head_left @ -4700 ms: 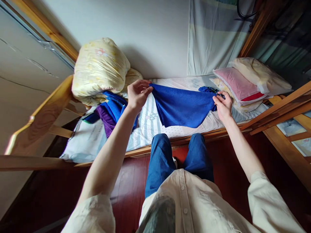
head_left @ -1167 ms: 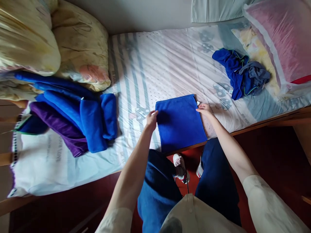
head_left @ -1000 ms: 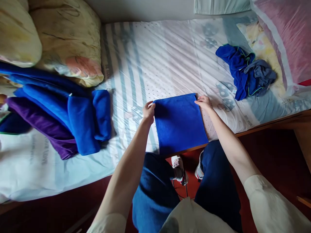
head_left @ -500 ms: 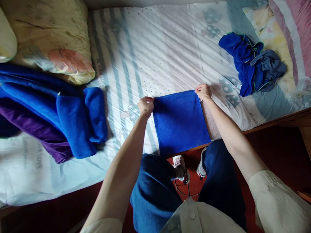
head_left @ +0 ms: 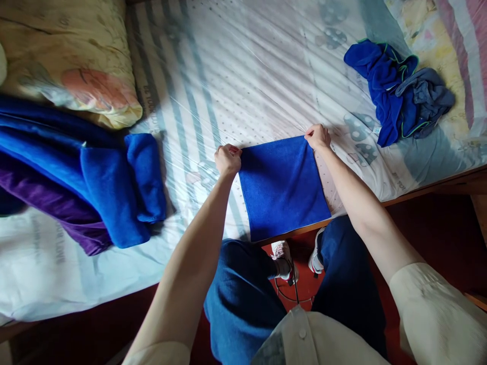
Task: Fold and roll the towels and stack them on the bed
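A square blue cloth (head_left: 283, 187), like a small towel, lies spread at the near edge of the bed in front of my knees. My left hand (head_left: 228, 158) pinches its far left corner. At the far right corner my right hand (head_left: 317, 137) has its fingers closed on the hem. The far edge is stretched between the two hands, and the near edge reaches the bed's wooden border. Slight creases show on the right half of the cloth.
The bed (head_left: 262, 71) has a patterned sheet. To the left lie blue garments (head_left: 110, 192), a purple cloth (head_left: 57, 203) and a yellow pillow (head_left: 68, 61). On the right sit a crumpled blue cloth with green edging (head_left: 380, 76) and a grey-blue cloth (head_left: 426, 96).
Both hands still grip the far corners of the cloth. Slight creases have appeared on its right half. The view has shifted a little.
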`<state>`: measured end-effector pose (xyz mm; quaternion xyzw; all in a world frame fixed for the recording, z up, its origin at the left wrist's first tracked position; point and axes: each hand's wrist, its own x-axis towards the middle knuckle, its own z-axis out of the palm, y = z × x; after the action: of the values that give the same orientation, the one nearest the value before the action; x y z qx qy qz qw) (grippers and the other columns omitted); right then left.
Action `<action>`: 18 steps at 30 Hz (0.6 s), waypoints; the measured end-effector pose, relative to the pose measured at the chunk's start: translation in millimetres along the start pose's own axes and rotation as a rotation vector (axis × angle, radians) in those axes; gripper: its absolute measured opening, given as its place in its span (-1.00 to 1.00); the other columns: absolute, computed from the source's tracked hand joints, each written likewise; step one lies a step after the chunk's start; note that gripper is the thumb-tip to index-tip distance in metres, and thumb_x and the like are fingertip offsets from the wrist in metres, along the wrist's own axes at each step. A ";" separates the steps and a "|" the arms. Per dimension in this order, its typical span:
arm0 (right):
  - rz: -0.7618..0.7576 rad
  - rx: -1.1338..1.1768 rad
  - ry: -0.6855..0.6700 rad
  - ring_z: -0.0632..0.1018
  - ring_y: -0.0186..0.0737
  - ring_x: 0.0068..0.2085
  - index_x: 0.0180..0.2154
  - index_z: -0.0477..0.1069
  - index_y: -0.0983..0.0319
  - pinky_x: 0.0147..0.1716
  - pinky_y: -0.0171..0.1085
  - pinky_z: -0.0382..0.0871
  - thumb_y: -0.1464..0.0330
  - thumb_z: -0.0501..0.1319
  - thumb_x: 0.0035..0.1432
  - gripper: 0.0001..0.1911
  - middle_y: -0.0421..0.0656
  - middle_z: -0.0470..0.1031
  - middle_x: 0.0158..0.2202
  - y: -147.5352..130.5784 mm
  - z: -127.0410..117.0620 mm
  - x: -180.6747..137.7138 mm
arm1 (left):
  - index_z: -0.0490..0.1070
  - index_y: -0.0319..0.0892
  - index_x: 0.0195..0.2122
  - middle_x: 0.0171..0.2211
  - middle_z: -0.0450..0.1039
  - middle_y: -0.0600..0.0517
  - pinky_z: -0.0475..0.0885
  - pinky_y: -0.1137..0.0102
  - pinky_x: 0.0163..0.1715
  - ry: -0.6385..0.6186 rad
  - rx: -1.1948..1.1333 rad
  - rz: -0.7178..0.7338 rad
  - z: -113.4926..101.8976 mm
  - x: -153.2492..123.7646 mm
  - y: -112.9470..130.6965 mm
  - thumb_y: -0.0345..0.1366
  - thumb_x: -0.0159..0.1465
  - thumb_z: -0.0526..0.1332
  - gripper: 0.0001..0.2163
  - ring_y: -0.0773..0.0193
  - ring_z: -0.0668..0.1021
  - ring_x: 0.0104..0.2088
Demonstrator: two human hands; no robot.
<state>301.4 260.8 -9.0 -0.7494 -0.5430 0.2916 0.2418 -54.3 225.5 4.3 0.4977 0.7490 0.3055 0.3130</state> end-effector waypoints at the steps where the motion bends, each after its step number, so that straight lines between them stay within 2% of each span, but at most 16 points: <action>1: 0.007 -0.010 -0.018 0.59 -0.03 0.02 -0.32 0.55 0.18 0.25 0.12 0.44 0.36 0.44 0.09 -0.89 -0.15 0.59 -0.22 -1.3 -0.5 0.3 | 0.44 -0.13 -0.43 -0.35 0.46 0.00 0.49 0.21 0.04 -0.047 0.010 0.009 -3.0 1.0 0.6 -0.37 0.09 0.36 -0.90 0.08 0.58 -0.10; 5: 0.040 -0.095 -0.091 0.58 -0.01 0.06 -0.25 0.56 0.20 0.26 0.14 0.42 0.41 0.47 0.03 -0.79 -0.15 0.58 -0.21 -9.7 -3.1 0.8 | 0.51 -0.15 -0.34 -0.48 0.42 0.08 0.50 0.14 0.07 -0.220 0.068 0.005 -15.8 5.6 5.9 -0.36 -0.02 0.44 -0.79 0.10 0.58 -0.21; 9: 0.048 -0.212 -0.167 0.58 -0.06 0.03 -0.14 0.58 0.24 0.22 0.09 0.47 0.35 0.46 0.07 -0.72 -0.11 0.58 -0.15 -16.0 -7.4 -0.1 | 0.55 -0.20 -0.20 -0.37 0.53 0.00 0.51 0.12 0.09 -0.302 0.244 -0.059 -24.3 12.4 16.4 -0.30 0.07 0.42 -0.74 0.05 0.61 -0.13; 11: 0.053 -0.264 -0.158 0.58 -0.04 0.06 -0.07 0.56 0.27 0.21 0.10 0.47 0.30 0.39 0.20 -0.72 -0.05 0.58 -0.07 -19.3 -8.5 -2.3 | 0.54 -0.21 -0.17 -0.25 0.58 -0.06 0.47 0.11 0.18 -0.243 0.319 -0.050 -25.8 15.9 21.6 -0.29 0.16 0.36 -0.78 -0.01 0.60 -0.02; 13: -0.010 -0.300 -0.091 0.53 0.03 0.17 0.05 0.52 0.29 0.25 0.16 0.41 0.29 0.27 0.35 -0.70 0.03 0.55 0.07 -26.4 -5.7 -10.2 | 0.53 -0.24 -0.12 -0.11 0.59 -0.13 0.39 0.06 0.29 -0.117 0.341 -0.001 -24.4 14.8 26.0 -0.29 0.24 0.28 -0.78 -0.06 0.56 0.11; 16: -0.237 -0.334 0.026 0.32 0.16 0.40 0.28 0.35 0.32 0.38 0.29 0.19 0.30 0.08 0.49 -0.56 0.17 0.33 0.35 -45.4 8.5 -44.3 | 0.45 -0.29 0.09 0.16 0.49 -0.29 0.23 -0.10 0.38 0.064 0.317 0.161 -15.0 -4.9 29.3 -0.28 0.33 0.20 -0.66 -0.15 0.43 0.29; 18: -0.411 -0.352 0.012 0.16 0.19 0.50 0.40 0.21 0.29 0.44 0.32 0.04 0.26 0.02 0.51 -0.46 0.15 0.14 0.49 -57.0 21.9 -82.1 | 0.37 -0.27 0.23 0.33 0.34 -0.32 0.12 -0.13 0.43 0.051 0.304 0.331 -4.2 -29.1 26.6 -0.22 0.39 0.14 -0.57 -0.16 0.31 0.41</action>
<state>227.9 200.1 28.4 -0.6557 -0.7247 0.1330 0.1651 -33.8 206.1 32.1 0.6474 0.7022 0.2487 0.1611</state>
